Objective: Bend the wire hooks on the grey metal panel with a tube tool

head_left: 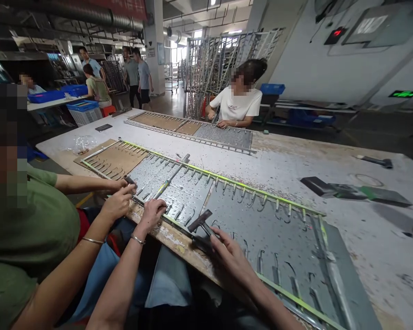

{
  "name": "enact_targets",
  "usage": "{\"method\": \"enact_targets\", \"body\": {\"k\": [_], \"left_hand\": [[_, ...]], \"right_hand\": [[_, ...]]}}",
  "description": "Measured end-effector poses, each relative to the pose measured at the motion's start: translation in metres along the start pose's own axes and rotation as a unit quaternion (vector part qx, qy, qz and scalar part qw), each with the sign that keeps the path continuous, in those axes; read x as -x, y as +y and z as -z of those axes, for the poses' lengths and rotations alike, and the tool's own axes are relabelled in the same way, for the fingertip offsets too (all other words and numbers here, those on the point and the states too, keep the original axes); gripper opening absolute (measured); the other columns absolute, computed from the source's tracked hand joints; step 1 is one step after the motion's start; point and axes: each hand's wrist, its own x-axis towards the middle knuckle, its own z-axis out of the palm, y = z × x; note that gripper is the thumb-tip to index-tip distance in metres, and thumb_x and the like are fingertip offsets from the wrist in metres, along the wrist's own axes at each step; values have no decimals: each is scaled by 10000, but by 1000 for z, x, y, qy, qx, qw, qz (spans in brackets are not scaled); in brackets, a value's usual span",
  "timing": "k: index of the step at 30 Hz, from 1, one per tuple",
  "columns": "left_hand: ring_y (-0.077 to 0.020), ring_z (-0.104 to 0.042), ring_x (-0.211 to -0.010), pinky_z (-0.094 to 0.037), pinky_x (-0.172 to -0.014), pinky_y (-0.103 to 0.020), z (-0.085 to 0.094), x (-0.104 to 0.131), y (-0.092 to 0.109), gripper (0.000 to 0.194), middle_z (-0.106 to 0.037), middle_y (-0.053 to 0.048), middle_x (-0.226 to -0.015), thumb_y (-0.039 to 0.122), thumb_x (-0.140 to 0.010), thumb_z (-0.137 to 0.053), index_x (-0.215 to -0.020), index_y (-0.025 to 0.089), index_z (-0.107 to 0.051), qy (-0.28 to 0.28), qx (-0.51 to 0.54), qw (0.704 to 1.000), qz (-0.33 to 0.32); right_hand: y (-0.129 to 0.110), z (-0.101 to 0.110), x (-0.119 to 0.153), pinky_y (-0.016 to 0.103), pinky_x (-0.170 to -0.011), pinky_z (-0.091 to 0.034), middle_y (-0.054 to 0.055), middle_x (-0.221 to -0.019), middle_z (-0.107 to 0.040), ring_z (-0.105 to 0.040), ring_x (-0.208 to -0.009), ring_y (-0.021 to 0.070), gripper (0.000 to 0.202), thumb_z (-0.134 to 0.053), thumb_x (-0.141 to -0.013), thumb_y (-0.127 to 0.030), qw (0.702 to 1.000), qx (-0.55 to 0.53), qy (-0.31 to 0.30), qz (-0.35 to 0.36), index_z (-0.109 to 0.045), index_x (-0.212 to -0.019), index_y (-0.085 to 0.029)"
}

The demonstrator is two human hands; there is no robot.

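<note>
A long frame with yellow-green rails (227, 178) lies on the table, with rows of small pegs and thin dark hooks along both long sides. My left hand (153, 213), a bracelet on its wrist, is at the near rail with thumb and fingers pinched together. What lies between those fingertips is too small to make out. My right hand (232, 252) grips a hammer (201, 221) by its handle. The hammer's dark head is over the near rail, right of my left hand. Grey sheets (241, 215) lie under the frame.
At my left, a co-worker in a green shirt (44, 215) has both hands at the same frame. Another person in white (239, 103) works across the table at a second frame (192, 130). Dark and green flat pieces (358, 191) and a dark-headed tool (375, 161) lie at right.
</note>
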Motion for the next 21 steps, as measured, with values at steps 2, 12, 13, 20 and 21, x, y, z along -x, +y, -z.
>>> {"method": "enact_targets", "body": {"k": [2, 12, 13, 20, 21], "left_hand": [[-257, -608, -1012, -416, -1005, -437, -29, -3, 5, 69, -683, -45, -908, 265, -892, -610, -907, 251, -675, 6, -63, 997, -45], [-240, -616, -1015, -368, -1002, -421, -39, -4, -2, 99, -744, -28, -982, 258, -919, -604, -938, 234, -698, -9, -132, 985, -110], [-239, -617, -1016, -369, -1004, -418, -39, -4, -1, 101, -746, -29, -983, 257, -917, -606, -938, 235, -703, -10, -129, 986, -110], [-248, -594, -1043, -344, -1026, -414, -40, 0, 5, 177, -745, -43, -991, 282, -928, -559, -949, 253, -733, -27, -122, 988, -96], [-250, -584, -1042, -337, -1027, -417, -39, 0, 6, 191, -741, -45, -986, 291, -934, -547, -950, 253, -733, -33, -124, 987, -96]], "right_hand": [[-1, -3, -7, 327, -735, -514, 67, -901, -675, -649, -884, 279, 617, -535, -998, -691, 995, 82, 1, 53, -663, -1294, -165], [39, -38, -34, 428, -978, -566, 144, -1252, -685, -678, -1117, 312, 477, -404, -1096, -467, 938, 252, 67, 227, -621, -1354, -128], [44, -39, -34, 430, -967, -574, 145, -1243, -689, -683, -1107, 312, 479, -399, -1104, -466, 934, 262, 70, 233, -615, -1359, -122], [48, -32, -32, 384, -854, -600, 128, -1250, -690, -705, -1051, 295, 482, -398, -1121, -482, 933, 261, 66, 240, -612, -1354, -119], [47, -31, -32, 380, -845, -598, 126, -1236, -696, -708, -1037, 295, 489, -400, -1115, -492, 937, 254, 64, 232, -618, -1347, -120]]}}
